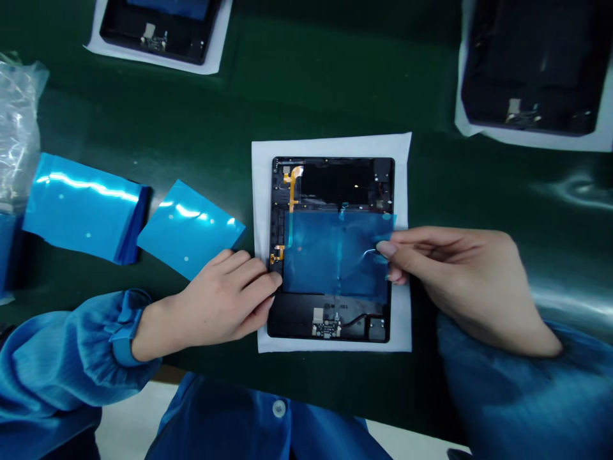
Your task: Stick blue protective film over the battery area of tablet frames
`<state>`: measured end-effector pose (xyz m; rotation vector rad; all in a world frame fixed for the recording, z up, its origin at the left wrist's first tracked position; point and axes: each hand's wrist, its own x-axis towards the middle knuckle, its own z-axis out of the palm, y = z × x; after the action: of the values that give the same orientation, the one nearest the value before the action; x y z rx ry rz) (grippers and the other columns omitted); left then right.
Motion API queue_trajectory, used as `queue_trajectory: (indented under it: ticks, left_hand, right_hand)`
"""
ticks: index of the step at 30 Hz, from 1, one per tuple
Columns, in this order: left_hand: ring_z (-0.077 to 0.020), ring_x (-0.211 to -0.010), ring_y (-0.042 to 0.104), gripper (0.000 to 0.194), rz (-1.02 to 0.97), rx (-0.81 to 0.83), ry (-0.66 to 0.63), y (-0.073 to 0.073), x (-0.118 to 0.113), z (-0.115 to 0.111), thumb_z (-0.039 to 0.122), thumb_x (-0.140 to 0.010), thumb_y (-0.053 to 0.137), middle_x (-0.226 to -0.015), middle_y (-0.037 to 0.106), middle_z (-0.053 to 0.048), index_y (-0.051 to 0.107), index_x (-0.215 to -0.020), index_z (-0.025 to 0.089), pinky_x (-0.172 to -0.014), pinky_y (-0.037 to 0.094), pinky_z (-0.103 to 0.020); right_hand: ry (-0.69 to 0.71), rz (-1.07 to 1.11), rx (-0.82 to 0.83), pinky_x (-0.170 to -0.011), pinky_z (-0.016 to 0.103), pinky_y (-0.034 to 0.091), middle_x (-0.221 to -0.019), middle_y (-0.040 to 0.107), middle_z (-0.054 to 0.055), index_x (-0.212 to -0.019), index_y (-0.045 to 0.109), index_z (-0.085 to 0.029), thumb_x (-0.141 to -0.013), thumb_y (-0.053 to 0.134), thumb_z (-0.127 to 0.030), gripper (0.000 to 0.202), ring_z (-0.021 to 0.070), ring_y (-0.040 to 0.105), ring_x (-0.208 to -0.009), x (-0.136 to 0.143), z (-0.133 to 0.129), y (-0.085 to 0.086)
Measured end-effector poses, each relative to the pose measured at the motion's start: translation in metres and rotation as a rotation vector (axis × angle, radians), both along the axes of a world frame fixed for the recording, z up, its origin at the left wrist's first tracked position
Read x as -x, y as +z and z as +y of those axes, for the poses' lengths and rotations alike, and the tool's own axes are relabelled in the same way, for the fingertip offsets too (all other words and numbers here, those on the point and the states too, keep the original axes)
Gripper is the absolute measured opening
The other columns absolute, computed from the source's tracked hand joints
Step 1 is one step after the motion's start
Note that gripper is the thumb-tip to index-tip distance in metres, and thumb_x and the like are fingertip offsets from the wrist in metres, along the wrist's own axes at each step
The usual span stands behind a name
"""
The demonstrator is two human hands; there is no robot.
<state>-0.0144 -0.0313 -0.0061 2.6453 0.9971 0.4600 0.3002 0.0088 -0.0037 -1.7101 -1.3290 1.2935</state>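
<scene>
An opened tablet housing (330,316) lies on a white sheet (403,319), with orange ribbon cables and a small circuit board showing inside. A see-through blue film (316,255) covers its middle part. My right hand (454,275) pinches this film at its right edge between thumb and fingers. At the left edge of the housing, my left hand (230,294) has its fingers curled and its fingertips against the frame. One loose blue film (191,223) lies just beyond my left hand, partly covered by it.
A stack of blue films (83,204) is at the left, near a clear plastic bag (19,128). Another tablet housing (184,48) lies on a white sheet at the upper left, and one more housing (536,83) at the upper right. The table (325,89) is green.
</scene>
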Motion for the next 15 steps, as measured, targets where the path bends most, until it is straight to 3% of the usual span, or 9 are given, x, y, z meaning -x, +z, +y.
queue_trajectory:
  ticks: [15]
  left_hand:
    - [-0.0207,-0.083,0.061,0.017,-0.006,0.034,-0.007,0.0018,0.0018,0.0001,0.025,-0.104,0.055,-0.097,0.070,-0.006,0.064,-0.115,0.015,-0.069,0.046,-0.035]
  right_hand:
    - [0.015,0.031,-0.012,-0.051,0.019,0.060,-0.058,0.072,0.002,-0.088,0.087,-0.022,-0.068,0.096,-0.044,0.032,0.0112,0.066,-0.047,-0.0020,0.0004,0.0006]
